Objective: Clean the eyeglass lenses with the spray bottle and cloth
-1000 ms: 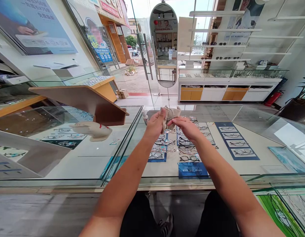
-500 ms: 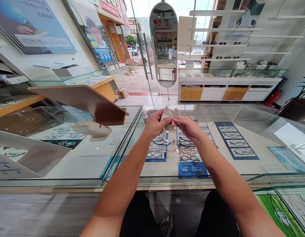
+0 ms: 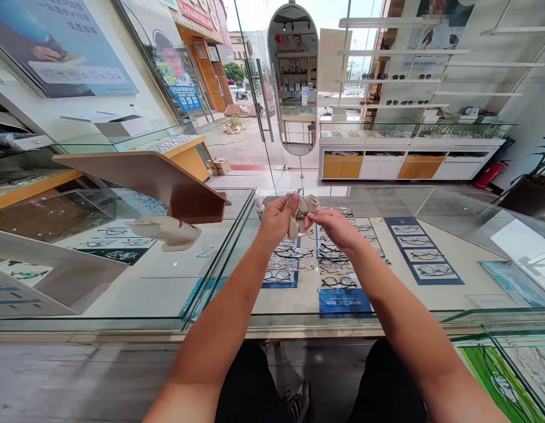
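Our left hand (image 3: 278, 218) has its thumb and fingers pinched on a beige cleaning cloth (image 3: 294, 222), and our right hand (image 3: 334, 226) pinches the same bundle from the other side, fingertips pressed together on it. Wrapped in the cloth is a pair of glasses (image 3: 308, 204); only a thin pale rim and part of a lens peek out at the top, so we cannot tell which way the frame points or how its long axis runs. The cloth hangs crumpled, its loose end dropping between the two hands.

The bundle is held in the air above the glass counter (image 3: 457, 276), over its far half. Under the glass, directly below the hands, lie rows of display glasses (image 3: 298, 261) on blue and white cards. A small spray bottle (image 3: 259, 208) stands on the counter just left of the left hand. Farther left of the hands sits a white head-shaped stand (image 3: 164, 231) beneath a brown slanted shelf (image 3: 153, 176). Beyond the counter an oval mirror (image 3: 293, 76) stands by the glass shop door, and to its right are wall shelves (image 3: 400, 79) with more eyewear.
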Demonstrator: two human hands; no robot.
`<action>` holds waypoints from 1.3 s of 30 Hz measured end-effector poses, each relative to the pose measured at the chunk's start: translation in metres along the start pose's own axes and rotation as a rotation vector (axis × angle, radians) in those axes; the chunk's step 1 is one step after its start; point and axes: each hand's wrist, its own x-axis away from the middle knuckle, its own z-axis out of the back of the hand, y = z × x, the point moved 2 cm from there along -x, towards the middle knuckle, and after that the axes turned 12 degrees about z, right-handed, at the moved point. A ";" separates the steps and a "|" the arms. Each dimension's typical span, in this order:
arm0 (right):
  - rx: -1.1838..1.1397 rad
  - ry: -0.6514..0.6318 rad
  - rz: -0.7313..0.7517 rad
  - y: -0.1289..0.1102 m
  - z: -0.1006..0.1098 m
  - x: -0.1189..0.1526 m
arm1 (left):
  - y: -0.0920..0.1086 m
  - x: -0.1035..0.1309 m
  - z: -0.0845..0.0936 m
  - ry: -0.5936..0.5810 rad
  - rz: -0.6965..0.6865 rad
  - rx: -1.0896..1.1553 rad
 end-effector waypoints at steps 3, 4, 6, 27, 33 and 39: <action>-0.020 0.046 -0.022 0.001 0.008 -0.002 | 0.005 -0.002 0.008 -0.131 0.083 -0.002; -0.031 0.055 -0.026 0.001 0.010 -0.002 | 0.007 -0.002 0.010 -0.168 0.099 -0.008; -0.058 0.058 -0.033 0.002 0.011 -0.002 | 0.008 -0.002 0.010 -0.207 0.104 -0.019; -0.134 -0.002 -0.092 0.003 0.012 0.000 | 0.002 -0.003 0.006 -0.197 0.086 -0.001; -0.128 -0.056 -0.068 0.004 0.002 0.001 | -0.004 -0.001 -0.005 -0.078 0.016 0.032; -0.129 -0.034 -0.083 0.004 0.004 0.001 | -0.005 -0.004 0.005 -0.065 0.030 0.001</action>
